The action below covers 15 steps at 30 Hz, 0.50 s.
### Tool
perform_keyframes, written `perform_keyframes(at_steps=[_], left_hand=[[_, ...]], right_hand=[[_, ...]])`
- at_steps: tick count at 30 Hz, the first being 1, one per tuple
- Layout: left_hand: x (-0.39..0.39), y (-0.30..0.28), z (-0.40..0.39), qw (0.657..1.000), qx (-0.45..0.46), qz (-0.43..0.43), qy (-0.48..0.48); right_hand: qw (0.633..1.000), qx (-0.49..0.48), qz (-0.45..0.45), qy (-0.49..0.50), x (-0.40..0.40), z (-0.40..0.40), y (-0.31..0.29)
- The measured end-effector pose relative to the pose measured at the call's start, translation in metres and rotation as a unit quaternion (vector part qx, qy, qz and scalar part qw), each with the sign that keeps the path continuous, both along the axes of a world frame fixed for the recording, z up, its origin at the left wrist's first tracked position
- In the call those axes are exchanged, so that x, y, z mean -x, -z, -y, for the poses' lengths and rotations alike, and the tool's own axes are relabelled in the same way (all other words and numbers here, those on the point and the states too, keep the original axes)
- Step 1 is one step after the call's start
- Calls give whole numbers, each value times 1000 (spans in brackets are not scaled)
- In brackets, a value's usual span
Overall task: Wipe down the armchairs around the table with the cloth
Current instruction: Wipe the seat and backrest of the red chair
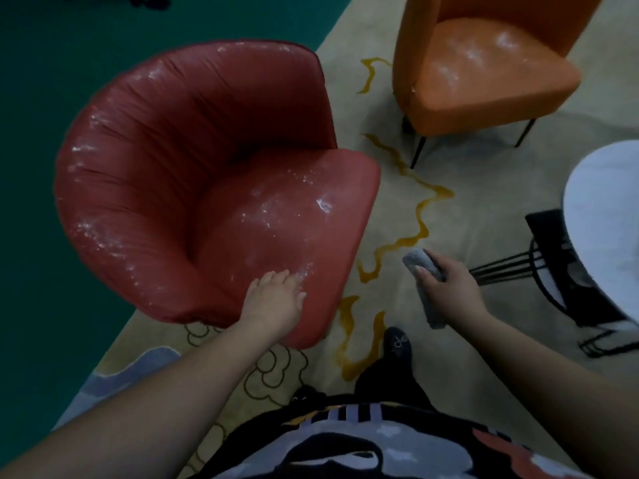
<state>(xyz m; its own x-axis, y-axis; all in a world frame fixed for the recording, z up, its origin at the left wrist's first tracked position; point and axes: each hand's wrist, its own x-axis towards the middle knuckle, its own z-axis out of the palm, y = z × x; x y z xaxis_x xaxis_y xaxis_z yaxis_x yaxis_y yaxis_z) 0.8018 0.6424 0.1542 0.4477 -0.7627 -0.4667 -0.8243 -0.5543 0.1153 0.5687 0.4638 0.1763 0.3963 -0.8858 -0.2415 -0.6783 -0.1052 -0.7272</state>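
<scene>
Left and centre of frame: red armchair (207, 174), white dusty smears across its back rim and seat. Lower centre: left hand (275, 300) laid flat on the seat's front edge, fingers straight, holding nothing. Right of centre: right hand (446, 285) curled around a folded grey cloth (423, 271), above the beige patterned carpet (432, 160). Upper right: orange armchair (484, 63), seat likewise smeared. Far right edge: white round table (608, 209).

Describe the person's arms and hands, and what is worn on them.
Both forearms are bare, with no sleeves in view. Neither the left hand nor the right hand wears a glove, and no watch, ring or bracelet is visible. The frame is dim and a little blurred.
</scene>
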Motion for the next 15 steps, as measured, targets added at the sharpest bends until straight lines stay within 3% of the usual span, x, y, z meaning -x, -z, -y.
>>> perform_keyframes(at_steps=[7, 15], left_hand=[[9, 0, 61, 989, 5, -10, -148], [8, -1, 69, 968, 21, -21, -248]], right_hand=[[985, -12, 23, -171, -41, 111, 8], [959, -37, 20, -281, -111, 155, 22]])
